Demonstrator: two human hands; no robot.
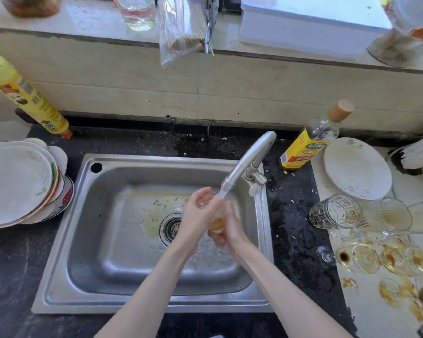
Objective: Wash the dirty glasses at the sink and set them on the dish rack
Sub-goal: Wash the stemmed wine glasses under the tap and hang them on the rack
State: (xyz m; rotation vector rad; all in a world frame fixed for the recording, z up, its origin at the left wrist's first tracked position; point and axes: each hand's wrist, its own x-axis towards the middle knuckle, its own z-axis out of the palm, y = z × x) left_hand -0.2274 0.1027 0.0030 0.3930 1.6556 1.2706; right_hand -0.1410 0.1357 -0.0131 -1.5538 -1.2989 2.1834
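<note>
I hold a stained glass [216,222] over the steel sink [103,240], right under the faucet [248,159], whose running water falls onto it. My left hand [197,215] curls round the glass's left side and rim. My right hand [230,229] wraps its right side and base. A stemmed foot seems to show below my hands, blurred by water. Several dirty glasses [335,212] with brown residue stand and lie on the light counter to the right. No dish rack is in view.
A stack of plates [20,184] sits left of the sink, with a yellow bottle [27,98] behind it. An oil bottle [310,140] and a white plate [357,168] stand at the right. The sink drain [172,226] lies left of my hands. Jars and a bag line the window ledge.
</note>
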